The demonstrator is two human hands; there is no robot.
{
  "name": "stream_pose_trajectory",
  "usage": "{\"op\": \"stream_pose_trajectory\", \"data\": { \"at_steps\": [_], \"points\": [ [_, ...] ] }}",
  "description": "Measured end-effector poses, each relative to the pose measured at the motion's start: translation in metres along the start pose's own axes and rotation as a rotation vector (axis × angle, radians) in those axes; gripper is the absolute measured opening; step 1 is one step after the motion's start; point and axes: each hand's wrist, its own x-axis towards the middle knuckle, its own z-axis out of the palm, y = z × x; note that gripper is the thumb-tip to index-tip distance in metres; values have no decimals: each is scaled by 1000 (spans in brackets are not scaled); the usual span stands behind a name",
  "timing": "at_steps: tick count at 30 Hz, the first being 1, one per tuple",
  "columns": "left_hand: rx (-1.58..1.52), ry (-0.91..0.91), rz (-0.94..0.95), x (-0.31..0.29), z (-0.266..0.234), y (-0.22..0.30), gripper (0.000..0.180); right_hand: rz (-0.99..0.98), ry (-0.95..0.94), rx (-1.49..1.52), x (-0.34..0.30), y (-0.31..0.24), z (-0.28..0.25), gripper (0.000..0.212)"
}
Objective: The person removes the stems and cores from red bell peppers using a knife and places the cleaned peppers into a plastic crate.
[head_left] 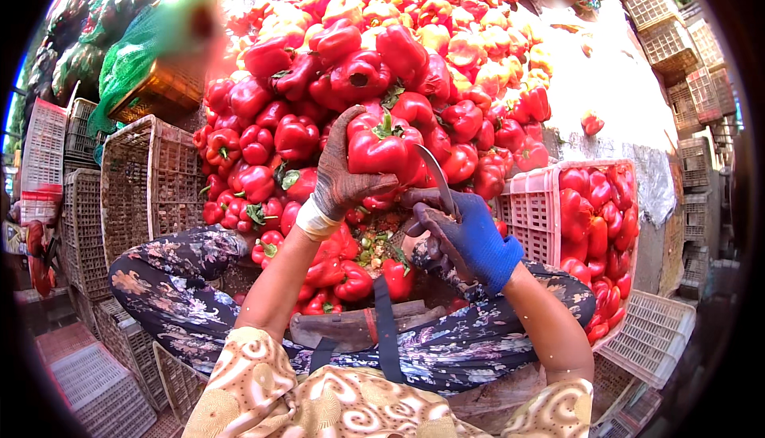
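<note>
My left hand (348,171), in a dark, stained work glove, is closed round a large red bell pepper (381,153) with its green stem facing up. In my right hand (470,235), gloved in blue with dark fingers, is a knife (436,171). Its curved blade points up and lies close along the pepper's right side; whether it touches cannot be made out. Behind and around both hands rises a big heap of red bell peppers (295,137). Cut green stem bits (373,253) lie below the held pepper, between my crossed legs.
A pink crate (530,207) full of red peppers stands at my right. Brown plastic crates (127,175) stand at my left, with a green net (131,60) behind. More crates (661,40) are stacked far right. Two blurred people are beyond the heap.
</note>
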Motion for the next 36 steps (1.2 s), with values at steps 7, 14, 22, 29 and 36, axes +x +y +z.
{"op": "stream_pose_trajectory", "data": {
  "at_steps": [7,14,22,29,36],
  "points": [
    [-39,47,54,-14,33,24,103,21,-17,23,-7,7,0,25],
    [-648,170,153,-5,43,30,56,29,-203,-272,-7,65,10,29],
    [-679,-159,-119,-38,54,38,75,-441,115,22,-1,3,-19,76],
    [-468,-297,-125,-45,63,26,79,-601,207,-226,-10,9,-29,83],
    [-317,-114,-143,-44,62,33,64,-498,149,-15,-6,21,-25,80]
  ]
}}
